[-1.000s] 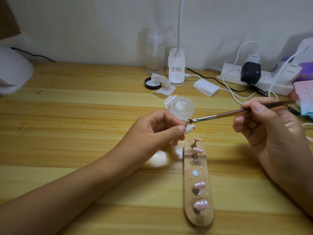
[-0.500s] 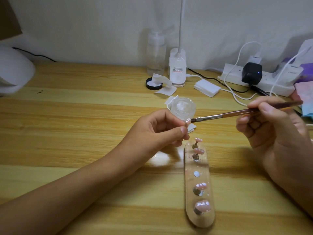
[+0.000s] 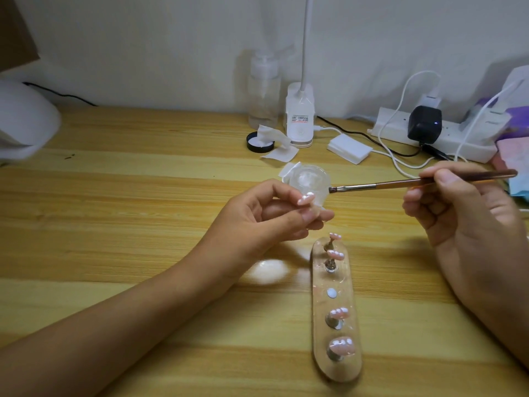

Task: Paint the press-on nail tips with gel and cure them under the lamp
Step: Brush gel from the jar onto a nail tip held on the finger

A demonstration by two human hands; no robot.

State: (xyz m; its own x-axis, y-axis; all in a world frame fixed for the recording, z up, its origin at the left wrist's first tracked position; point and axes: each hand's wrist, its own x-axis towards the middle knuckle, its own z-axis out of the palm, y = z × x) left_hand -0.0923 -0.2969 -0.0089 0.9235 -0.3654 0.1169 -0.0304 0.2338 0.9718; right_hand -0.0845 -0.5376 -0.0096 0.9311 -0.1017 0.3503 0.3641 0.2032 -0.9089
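Left hand (image 3: 266, 216) pinches a single glossy pink press-on nail tip (image 3: 105, 199) between thumb and fingertips, held above the light wooden counter (image 3: 143, 196), just up-left of the long clear oval nail stand (image 3: 337, 308). Right hand (image 3: 458, 207) grips a thin brown-handled gel brush (image 3: 423, 183) by the rear half of the handle; bristle end points left, near the held tip but not touching it, in front of the small clear glass dish (image 3: 307, 180) beyond the stand's far end. Stand lies lengthwise on the counter: four pink tips on metal pegs, two at the far end (image 3: 335, 254), two at the near end (image 3: 341, 345), one bare white spot (image 3: 331, 293) in the middle. White lamp base (image 3: 299, 116) and clear pump bottle (image 3: 264, 90) stand well beyond the stand, by the wall; white power strip (image 3: 446, 136) back-right of it
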